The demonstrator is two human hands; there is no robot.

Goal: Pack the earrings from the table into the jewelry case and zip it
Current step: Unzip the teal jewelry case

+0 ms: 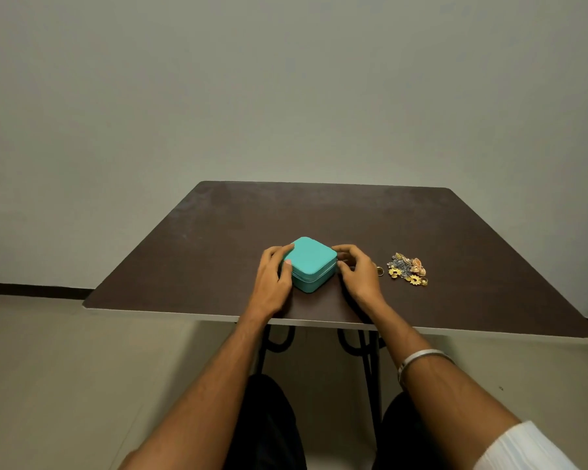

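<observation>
The left hand [273, 276] is gripping the closed case [311, 264] mid-desk while the right hand [355, 271] is fingering its zip corner, grip unclear, and a jerky tug could be sliding it into the earrings [408, 269] nearby.

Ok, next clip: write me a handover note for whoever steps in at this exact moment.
Left hand: grips the left side of the closed teal case, thumb on the lid.
Right hand: fingers curled at the case's right side by the zip line; whether it pinches the pull cannot be told.
Earrings: a loose pile on the table, right of the case.
Done: nothing packed.
Left: open the case, load the earrings, zip it.
</observation>
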